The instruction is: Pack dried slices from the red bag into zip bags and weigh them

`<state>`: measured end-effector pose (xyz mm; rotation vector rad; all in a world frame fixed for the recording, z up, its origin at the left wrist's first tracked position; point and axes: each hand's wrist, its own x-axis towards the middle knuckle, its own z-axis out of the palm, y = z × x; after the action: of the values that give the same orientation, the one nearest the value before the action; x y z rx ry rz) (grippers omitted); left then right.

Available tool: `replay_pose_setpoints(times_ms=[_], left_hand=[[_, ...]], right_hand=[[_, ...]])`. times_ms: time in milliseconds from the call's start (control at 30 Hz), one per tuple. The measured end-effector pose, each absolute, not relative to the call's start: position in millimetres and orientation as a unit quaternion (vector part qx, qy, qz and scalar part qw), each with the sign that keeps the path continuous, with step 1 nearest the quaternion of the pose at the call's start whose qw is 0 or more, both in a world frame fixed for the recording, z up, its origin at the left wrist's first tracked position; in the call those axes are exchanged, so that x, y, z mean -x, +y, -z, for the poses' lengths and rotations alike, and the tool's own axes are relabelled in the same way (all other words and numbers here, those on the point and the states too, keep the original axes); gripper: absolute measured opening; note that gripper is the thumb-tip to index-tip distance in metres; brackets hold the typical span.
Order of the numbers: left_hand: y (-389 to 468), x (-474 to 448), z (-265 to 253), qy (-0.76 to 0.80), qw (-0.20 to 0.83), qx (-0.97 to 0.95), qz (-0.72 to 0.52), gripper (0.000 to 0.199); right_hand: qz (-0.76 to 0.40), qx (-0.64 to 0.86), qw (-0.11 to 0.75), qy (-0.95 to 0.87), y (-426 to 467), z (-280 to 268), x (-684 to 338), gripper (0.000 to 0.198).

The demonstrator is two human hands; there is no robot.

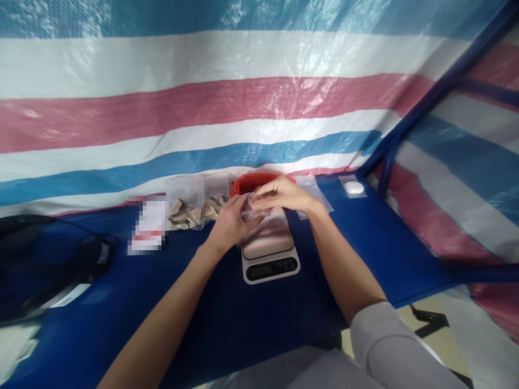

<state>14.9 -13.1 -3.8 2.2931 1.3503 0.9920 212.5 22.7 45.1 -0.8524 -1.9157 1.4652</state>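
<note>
Both hands meet above the far part of a white digital scale (271, 273). My left hand (235, 220) grips a clear plastic bag (256, 215) from the left, thumb and fingers around its side. From the right, my right hand (281, 194) pinches the same bag with its fingertips. What is inside the bag, if anything, I cannot make out. Just behind the hands is a red plastic bag (251, 181) with an open top, partly hidden by them. To the left lie clear bags of brownish pieces (190, 215).
Flat clear bags (314, 194) lie right of the red bag. Farther right, a white oval object (353, 187) rests on a small clear bag. A blurred white card (149, 224) and a black object (81, 259) are on the left of the blue table (365, 254). Striped sheeting (203, 102) hangs behind.
</note>
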Motion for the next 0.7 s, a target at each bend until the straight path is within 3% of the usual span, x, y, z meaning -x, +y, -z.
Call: replay_pose_setpoints(times_ms=[233, 700], left_hand=[[-12.8, -12.7, -0.4, 0.480, 0.168, -0.796, -0.328, 0.046], [-8.3, 14.4, -34.1, 0.538, 0.278, -0.766, -0.216, 0.042]], right_hand=[[-0.503, 0.324, 0.293, -0.746, 24.5, -44.9, -211.2, 0.014], [-0.577, 0.265, 0.388, -0.667, 36.2, -34.3, -245.5, 0.018]])
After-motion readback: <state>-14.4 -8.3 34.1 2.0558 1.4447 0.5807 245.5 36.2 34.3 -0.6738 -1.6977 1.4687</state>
